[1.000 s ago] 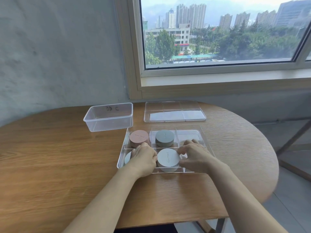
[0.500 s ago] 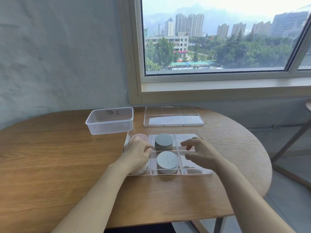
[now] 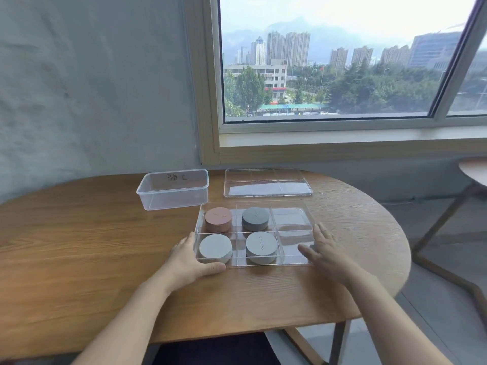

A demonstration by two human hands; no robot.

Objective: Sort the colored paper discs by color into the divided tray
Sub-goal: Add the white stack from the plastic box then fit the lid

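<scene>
A clear divided tray (image 3: 288, 216) lies on the round wooden table (image 3: 79, 246). It holds a pink disc stack (image 3: 218, 218) back left, a dark grey stack (image 3: 255, 218) back middle, a whitish stack (image 3: 215, 247) front left and a light grey stack (image 3: 261, 246) front middle. Both right-hand compartments hold nothing. My left hand (image 3: 188, 259) rests against the tray's front-left corner, thumb lying along the front wall. My right hand (image 3: 326, 252) touches the front-right corner with straight fingers and holds nothing.
An empty clear plastic box (image 3: 174, 189) stands behind the tray to the left. The tray's clear lid (image 3: 267, 183) lies flat behind it, near the wall under the window. A second round table (image 3: 474, 169) shows at the far right edge.
Both hands have left the disc stacks inside the tray and moved outward to its front corners. The whitish front-left stack is now uncovered.
</scene>
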